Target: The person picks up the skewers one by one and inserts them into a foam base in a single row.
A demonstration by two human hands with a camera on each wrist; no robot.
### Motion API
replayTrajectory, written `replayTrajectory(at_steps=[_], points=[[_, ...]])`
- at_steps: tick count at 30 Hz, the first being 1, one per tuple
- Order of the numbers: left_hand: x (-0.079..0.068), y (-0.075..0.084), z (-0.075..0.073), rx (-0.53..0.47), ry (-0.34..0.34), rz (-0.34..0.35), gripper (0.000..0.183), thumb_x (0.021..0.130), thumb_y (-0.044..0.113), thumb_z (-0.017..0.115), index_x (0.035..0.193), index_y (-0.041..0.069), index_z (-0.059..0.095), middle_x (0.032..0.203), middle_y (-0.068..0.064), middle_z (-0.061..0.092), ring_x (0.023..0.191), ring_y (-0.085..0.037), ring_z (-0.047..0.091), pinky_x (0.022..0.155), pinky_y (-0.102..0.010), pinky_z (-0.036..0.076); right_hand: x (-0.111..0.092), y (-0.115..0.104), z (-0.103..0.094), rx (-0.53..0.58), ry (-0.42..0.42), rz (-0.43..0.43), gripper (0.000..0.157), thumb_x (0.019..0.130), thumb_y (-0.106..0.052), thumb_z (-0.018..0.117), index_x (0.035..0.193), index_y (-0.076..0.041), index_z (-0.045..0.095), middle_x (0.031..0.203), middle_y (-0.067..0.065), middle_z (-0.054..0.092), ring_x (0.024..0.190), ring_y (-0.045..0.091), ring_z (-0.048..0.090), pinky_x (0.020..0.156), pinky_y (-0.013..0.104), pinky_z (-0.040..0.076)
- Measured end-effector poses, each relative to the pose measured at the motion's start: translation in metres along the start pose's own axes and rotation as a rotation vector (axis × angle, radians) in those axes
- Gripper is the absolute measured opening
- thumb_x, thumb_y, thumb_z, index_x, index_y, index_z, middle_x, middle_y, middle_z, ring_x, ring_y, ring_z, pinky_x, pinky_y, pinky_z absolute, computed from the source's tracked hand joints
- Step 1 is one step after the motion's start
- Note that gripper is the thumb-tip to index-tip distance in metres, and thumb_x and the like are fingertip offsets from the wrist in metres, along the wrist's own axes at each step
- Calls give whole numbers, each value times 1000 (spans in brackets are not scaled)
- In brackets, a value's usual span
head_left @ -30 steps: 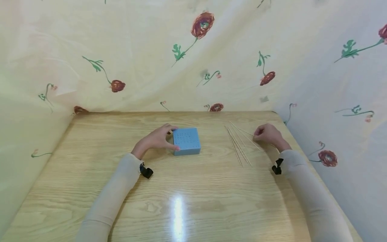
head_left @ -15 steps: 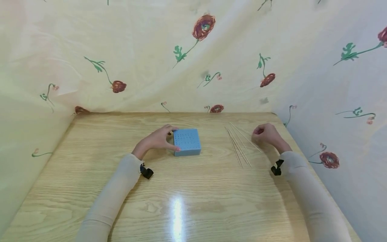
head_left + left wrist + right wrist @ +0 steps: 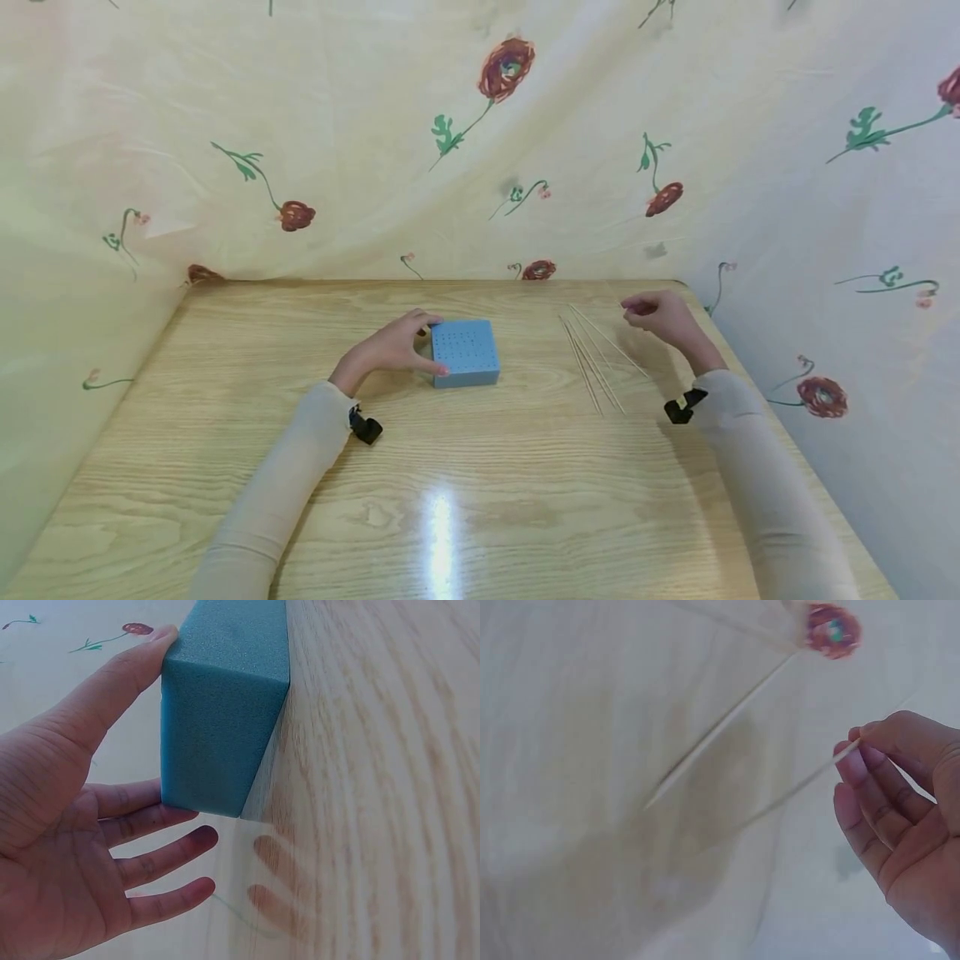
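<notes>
A blue foam block (image 3: 465,354) with rows of small holes in its top lies on the table. My left hand (image 3: 390,343) holds it by the left side, thumb at the near edge and index finger at the far edge. In the left wrist view the thumb touches the corner of the block (image 3: 217,735), while the lower fingers spread free. To the right, my right hand (image 3: 663,317) is raised above the table. Its thumb and fingertips pinch a thin wooden skewer (image 3: 795,787), blurred in the right wrist view.
Several more thin skewers (image 3: 609,340) lie fanned out on the wooden table (image 3: 525,483) between the block and my right hand. A flower-printed cloth (image 3: 360,167) hangs behind the table and along both sides.
My right hand has risen from beside the skewers and moved slightly away, toward the back, with one skewer pinched. My left hand and the foam block have stayed in place.
</notes>
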State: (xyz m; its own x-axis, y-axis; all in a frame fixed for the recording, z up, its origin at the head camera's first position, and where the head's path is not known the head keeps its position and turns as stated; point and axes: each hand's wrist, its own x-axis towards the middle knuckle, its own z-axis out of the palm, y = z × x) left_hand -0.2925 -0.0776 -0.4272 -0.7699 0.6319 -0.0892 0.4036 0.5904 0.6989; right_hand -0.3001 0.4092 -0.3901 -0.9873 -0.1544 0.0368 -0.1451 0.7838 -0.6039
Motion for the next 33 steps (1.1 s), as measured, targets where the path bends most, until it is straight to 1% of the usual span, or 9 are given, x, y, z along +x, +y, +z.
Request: replayTrajectory(at_steps=[4, 6, 12, 14, 18, 21, 24, 28, 33], points=[[1, 1, 0, -2, 1, 0, 96, 84, 43, 83, 159, 9, 34, 159, -15, 36, 139, -37, 48, 112, -56, 42, 3, -13, -4, 57, 10, -25, 36, 102, -14, 63, 128, 10, 65, 113, 31, 70, 78, -3, 65, 70, 22, 55], [2, 1, -1, -2, 3, 3, 97, 84, 44, 83, 159, 8, 34, 159, -15, 36, 139, -38, 47, 112, -56, 42, 5, -21, -6, 91, 32, -45, 36, 102, -15, 63, 128, 9, 65, 110, 28, 71, 76, -3, 65, 68, 23, 56], [5, 1, -2, -1, 3, 10, 98, 84, 45, 83, 159, 8, 33, 159, -15, 35, 140, -38, 45, 112, -57, 41, 9, -55, -3, 242, 93, -72, 33, 98, -14, 69, 125, 5, 68, 94, -1, 76, 77, 4, 70, 68, 27, 60], [5, 0, -3, -1, 3, 8, 97, 84, 44, 83, 159, 8, 33, 159, -15, 35, 140, -38, 45, 112, -57, 41, 10, -69, 2, 299, 96, -93, 32, 97, -13, 70, 124, 6, 69, 93, -5, 75, 79, 5, 71, 69, 27, 60], [6, -1, -2, -1, 7, 6, 96, 85, 43, 83, 159, 8, 33, 160, -15, 35, 140, -38, 45, 112, -57, 41, 10, -102, 13, 396, 86, -161, 30, 97, -5, 68, 123, 11, 66, 93, -5, 75, 80, 7, 72, 70, 27, 61], [5, -1, -3, 0, 9, 4, 95, 85, 42, 83, 159, 8, 34, 160, -15, 35, 140, -38, 45, 112, -57, 40, 15, -118, 24, 448, 85, -207, 28, 97, -5, 68, 122, 9, 68, 94, 0, 76, 81, 9, 73, 70, 28, 61], [4, -1, -3, 8, 10, 5, 96, 85, 43, 83, 159, 8, 33, 159, -15, 36, 140, -38, 46, 112, -57, 41, 24, -122, 37, 501, 79, -249, 25, 97, -9, 70, 119, 2, 71, 94, -1, 76, 82, 10, 73, 70, 28, 61], [2, 0, -1, 17, 9, -1, 98, 84, 46, 83, 159, 9, 33, 159, -15, 36, 140, -37, 47, 113, -56, 41, 27, -137, 47, 566, 59, -302, 21, 96, -9, 71, 117, -2, 73, 95, -3, 76, 84, 12, 73, 71, 28, 61], [0, 0, 2, 24, 1, -12, 99, 83, 46, 84, 160, 10, 33, 159, -14, 37, 140, -36, 47, 114, -55, 40, 29, -151, 59, 672, 51, -343, 20, 95, -4, 71, 115, -3, 74, 97, 6, 77, 83, 14, 74, 71, 29, 62]])
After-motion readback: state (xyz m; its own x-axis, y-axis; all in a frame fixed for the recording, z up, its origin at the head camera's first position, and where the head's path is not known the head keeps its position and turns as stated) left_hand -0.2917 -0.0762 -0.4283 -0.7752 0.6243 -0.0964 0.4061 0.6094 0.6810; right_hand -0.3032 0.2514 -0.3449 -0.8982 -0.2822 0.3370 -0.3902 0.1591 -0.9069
